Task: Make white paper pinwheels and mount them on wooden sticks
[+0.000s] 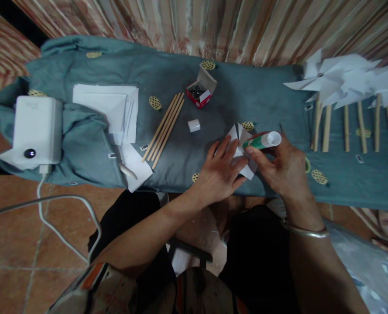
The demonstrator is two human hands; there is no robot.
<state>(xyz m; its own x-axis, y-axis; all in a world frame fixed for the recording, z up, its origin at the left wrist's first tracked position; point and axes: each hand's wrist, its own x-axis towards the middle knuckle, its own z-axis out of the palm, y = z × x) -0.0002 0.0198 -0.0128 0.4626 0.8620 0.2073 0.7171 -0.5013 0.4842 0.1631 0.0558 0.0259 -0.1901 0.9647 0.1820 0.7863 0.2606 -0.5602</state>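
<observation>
Head view: on a teal cloth patterned with yellow pineapples (255,96), the left hand (220,173) lies with its fingers spread over a slit piece of white paper (239,152) near the cloth's lower edge. The right hand (280,165) is clamped around a green-and-white cylindrical glue stick (262,140), held slanted over the paper; its glue end is hidden, and whether it touches cannot be told. From the paper, at 11 o'clock, stands a small red cardboard box (203,103), flap raised, with many small, dark, shiny pieces (196,92) inside. At 10 o'clock lies a short white plastic cap (194,125), with four thin wooden sticks (165,131) beyond it. White paper pinwheels (347,78) on wooden handles lie at 2 o'clock.
</observation>
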